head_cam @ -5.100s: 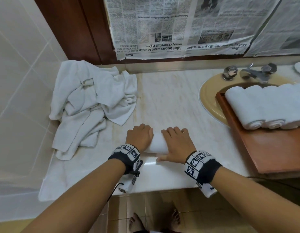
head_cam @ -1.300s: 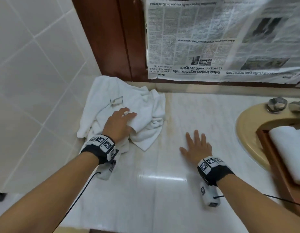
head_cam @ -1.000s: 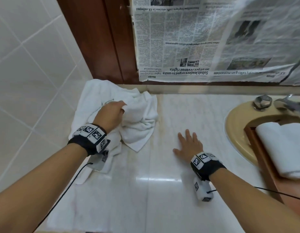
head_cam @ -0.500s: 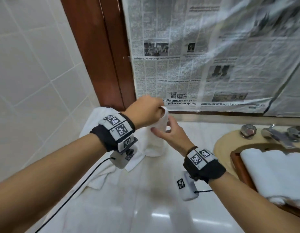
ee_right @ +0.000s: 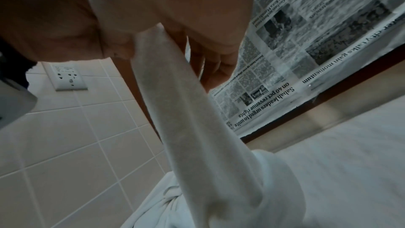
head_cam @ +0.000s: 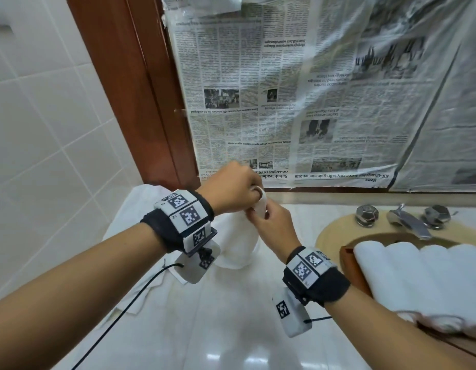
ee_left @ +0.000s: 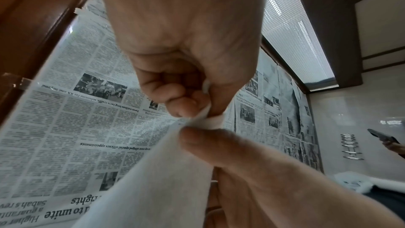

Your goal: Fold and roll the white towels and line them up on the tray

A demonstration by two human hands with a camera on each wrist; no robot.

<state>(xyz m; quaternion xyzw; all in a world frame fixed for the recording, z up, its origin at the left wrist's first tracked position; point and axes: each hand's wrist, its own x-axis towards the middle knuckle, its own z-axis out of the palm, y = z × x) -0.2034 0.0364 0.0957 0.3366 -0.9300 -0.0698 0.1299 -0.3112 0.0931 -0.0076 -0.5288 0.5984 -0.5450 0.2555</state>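
Item: towel point(head_cam: 240, 236), white, one piece, lifted by its top edge; its lower end hangs down to the pile point(head_cam: 140, 206) on the table point(head_cam: 231, 329), left of the tray point(head_cam: 347, 259).

Hold: left hand point(head_cam: 231, 190) pinches the top edge between thumb and curled fingers; right hand point(head_cam: 271, 225) pinches the same edge just beside it, the two hands touching. The left wrist view shows cloth squeezed between thumb and forefinger.

Handling, as judged: light, soft, limp. It drapes straight from the pinch and bunches at the bottom, so it keeps no shape unsupported. Terry surface looks grippy, not slippery; not fragile. Best taken at two corners of one edge, hands then drawn apart to open it flat before laying it on the table. A pinch mid-edge would leave it hanging in a rope, as it does here.

Risk: the hanging end may drag other cloth from the pile along with it.

Related stock: rolls point(head_cam: 418, 273), white, several, side by side on the tray, right of the towel; the tray sits over the sink point(head_cam: 335, 231), taps point(head_cam: 407, 220) behind it.

Surroundings: newspaper point(head_cam: 298, 102) covers the wall behind the towel.
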